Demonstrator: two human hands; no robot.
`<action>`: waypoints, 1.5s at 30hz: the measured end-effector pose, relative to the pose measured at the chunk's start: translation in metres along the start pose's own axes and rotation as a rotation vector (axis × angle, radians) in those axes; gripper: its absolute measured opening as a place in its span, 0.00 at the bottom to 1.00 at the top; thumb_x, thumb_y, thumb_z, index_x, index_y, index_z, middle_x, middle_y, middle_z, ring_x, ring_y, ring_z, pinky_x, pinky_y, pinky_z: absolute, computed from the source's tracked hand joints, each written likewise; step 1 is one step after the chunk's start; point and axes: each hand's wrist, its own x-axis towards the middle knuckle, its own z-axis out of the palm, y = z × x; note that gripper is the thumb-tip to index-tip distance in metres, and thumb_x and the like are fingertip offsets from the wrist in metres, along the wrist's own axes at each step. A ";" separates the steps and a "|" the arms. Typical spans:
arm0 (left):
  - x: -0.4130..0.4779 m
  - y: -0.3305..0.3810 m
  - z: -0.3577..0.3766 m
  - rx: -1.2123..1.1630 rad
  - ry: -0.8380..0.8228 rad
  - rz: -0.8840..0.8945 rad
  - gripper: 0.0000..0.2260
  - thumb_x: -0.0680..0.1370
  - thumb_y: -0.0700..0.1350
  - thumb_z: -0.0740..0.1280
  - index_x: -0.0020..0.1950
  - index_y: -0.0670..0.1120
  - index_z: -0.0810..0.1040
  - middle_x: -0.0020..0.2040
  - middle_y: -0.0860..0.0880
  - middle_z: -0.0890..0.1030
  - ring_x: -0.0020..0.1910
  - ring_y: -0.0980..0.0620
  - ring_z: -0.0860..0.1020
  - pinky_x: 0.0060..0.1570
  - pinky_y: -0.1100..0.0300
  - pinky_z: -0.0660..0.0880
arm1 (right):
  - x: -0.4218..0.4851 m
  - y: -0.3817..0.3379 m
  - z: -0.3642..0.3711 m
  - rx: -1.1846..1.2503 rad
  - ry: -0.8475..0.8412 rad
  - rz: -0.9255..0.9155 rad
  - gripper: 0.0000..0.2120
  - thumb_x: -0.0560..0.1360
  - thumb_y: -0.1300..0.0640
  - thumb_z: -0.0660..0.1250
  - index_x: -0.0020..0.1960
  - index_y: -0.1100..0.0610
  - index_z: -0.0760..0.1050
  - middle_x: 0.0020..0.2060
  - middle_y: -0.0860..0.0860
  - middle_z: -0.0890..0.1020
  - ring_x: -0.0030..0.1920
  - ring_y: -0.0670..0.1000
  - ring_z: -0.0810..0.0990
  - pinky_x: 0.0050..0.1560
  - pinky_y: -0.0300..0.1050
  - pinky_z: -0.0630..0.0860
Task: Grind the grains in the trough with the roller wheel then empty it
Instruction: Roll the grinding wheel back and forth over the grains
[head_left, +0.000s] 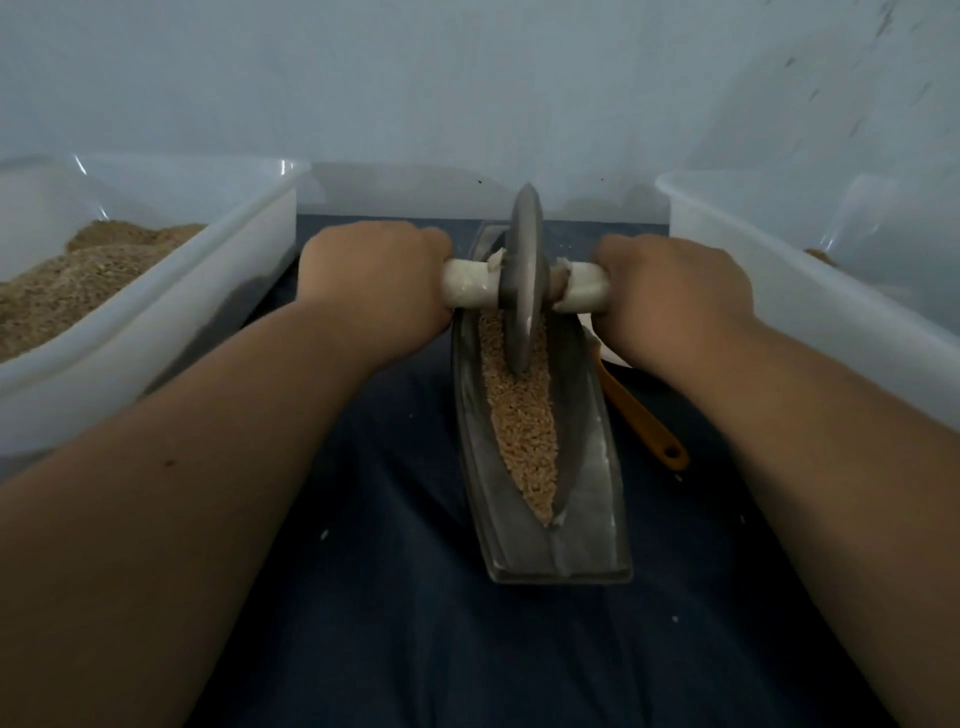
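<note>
The left hand and the right hand curl their fingers round the white bar of the wheel. The wheel stands on the grains at the far end of the trough.

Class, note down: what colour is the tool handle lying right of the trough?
Orange; the handle shows best in the head view.
</note>
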 end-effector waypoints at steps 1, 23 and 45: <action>-0.001 0.000 -0.001 0.012 -0.008 0.004 0.11 0.72 0.56 0.65 0.37 0.54 0.65 0.32 0.54 0.68 0.31 0.50 0.68 0.31 0.59 0.63 | 0.000 0.001 0.000 0.010 -0.018 -0.004 0.09 0.67 0.57 0.66 0.39 0.48 0.66 0.29 0.46 0.69 0.29 0.52 0.68 0.28 0.40 0.57; -0.008 -0.004 -0.010 -0.014 -0.113 0.024 0.09 0.70 0.58 0.65 0.42 0.56 0.70 0.32 0.56 0.68 0.32 0.51 0.69 0.34 0.57 0.68 | -0.005 -0.001 -0.012 -0.021 -0.023 -0.045 0.08 0.68 0.56 0.67 0.40 0.48 0.68 0.31 0.47 0.71 0.30 0.52 0.69 0.31 0.42 0.58; -0.017 -0.014 -0.029 -0.162 -0.380 0.140 0.12 0.66 0.59 0.68 0.44 0.55 0.77 0.36 0.55 0.78 0.35 0.55 0.76 0.39 0.54 0.77 | -0.022 0.001 -0.042 0.089 -0.282 -0.111 0.09 0.66 0.48 0.68 0.36 0.45 0.67 0.29 0.44 0.74 0.30 0.46 0.72 0.30 0.42 0.70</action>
